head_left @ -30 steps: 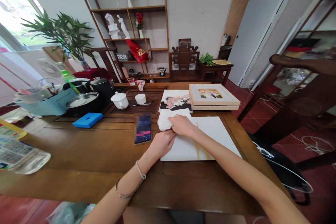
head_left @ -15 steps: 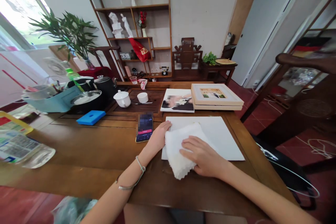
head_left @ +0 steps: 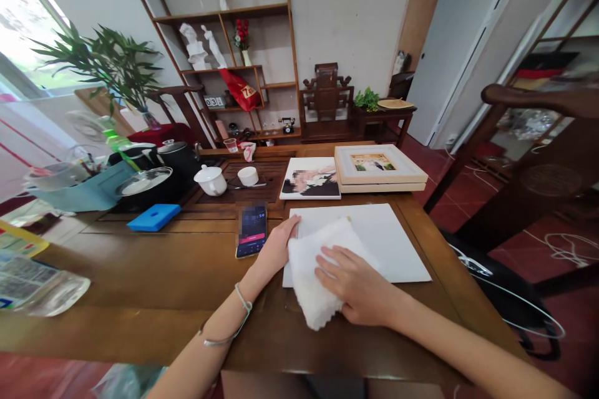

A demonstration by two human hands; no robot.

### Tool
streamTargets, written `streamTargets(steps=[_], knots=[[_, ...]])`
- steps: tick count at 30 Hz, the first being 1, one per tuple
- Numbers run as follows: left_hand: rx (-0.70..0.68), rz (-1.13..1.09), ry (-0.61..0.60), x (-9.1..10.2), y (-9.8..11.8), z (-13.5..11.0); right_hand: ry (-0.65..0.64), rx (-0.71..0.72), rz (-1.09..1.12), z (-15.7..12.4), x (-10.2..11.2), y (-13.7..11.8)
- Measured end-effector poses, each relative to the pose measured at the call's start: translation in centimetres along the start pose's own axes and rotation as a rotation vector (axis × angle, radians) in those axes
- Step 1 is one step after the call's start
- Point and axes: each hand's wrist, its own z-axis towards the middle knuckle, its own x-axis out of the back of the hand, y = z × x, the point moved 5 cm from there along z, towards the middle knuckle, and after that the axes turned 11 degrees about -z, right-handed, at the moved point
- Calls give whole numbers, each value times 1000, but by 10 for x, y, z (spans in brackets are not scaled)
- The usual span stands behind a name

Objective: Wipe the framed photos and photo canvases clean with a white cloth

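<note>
A flat white board (head_left: 397, 249) lies on the wooden table close to me. My left hand (head_left: 281, 242) grips the board's left edge, its fingertips at the upper left corner and the thumb side partly hidden. Over the board's left half is a white cloth (head_left: 311, 274), whose lower corner hangs past the near edge. My right hand (head_left: 349, 277) presses on this cloth from above, fingers slightly bent around it. Just left of my left hand lies a phone (head_left: 251, 234) with its screen lit.
Behind the board lie a photo panel (head_left: 311, 179) and stacked framed pictures (head_left: 381, 168). A lidded white cup (head_left: 210, 181) and a small white bowl (head_left: 248, 176) stand on the tea tray. Further left are a blue sponge-like block (head_left: 154, 217), a lidded pan (head_left: 145, 186) and a plastic bottle (head_left: 42, 287).
The whole view has shifted slightly, so things sit a little further left. My right hand and the cloth have moved slightly toward me; my left hand stays at the board's edge.
</note>
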Motion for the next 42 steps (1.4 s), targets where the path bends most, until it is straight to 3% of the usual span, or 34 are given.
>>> streamTargets(steps=[2, 4, 8, 10, 13, 19, 22, 24, 26, 30, 33, 36, 38, 42], knots=[[-38, 0, -41, -2, 3, 0, 21, 51, -4, -8, 1, 7], [-62, 19, -63, -5, 4, 1, 50, 8, -34, -11, -1, 31], [-48, 59, -26, -5, 1, 3, 100, -281, -97, -14, -11, 90], [-49, 66, -19, -6, 0, 3, 124, -367, -117, -16, -13, 100], [-64, 68, -10, -5, 0, 3, 135, -297, -142, -13, -14, 78], [-68, 71, -52, -3, 0, 2, 245, 14, -294, -7, -9, -24], [-60, 85, -46, -3, 0, 3, 320, 116, -357, -7, -8, -49], [-54, 92, -45, -3, -2, 4, 312, 125, -303, -6, -9, -44], [-63, 87, -61, -4, -2, 4, 270, 46, -216, -4, -10, -22], [-92, 91, -71, -5, -2, 3, 147, -252, -146, -6, -10, 41], [-89, 108, -35, -4, -1, 3, 75, -470, -183, -14, -8, 73], [-101, 115, -33, -5, 1, 3, 56, -611, -244, -20, -7, 81], [-102, 115, -32, -5, 1, 3, 57, -625, -262, -16, -10, 77], [-88, 104, -24, -6, -1, 3, 89, -442, -200, 4, -16, 62]])
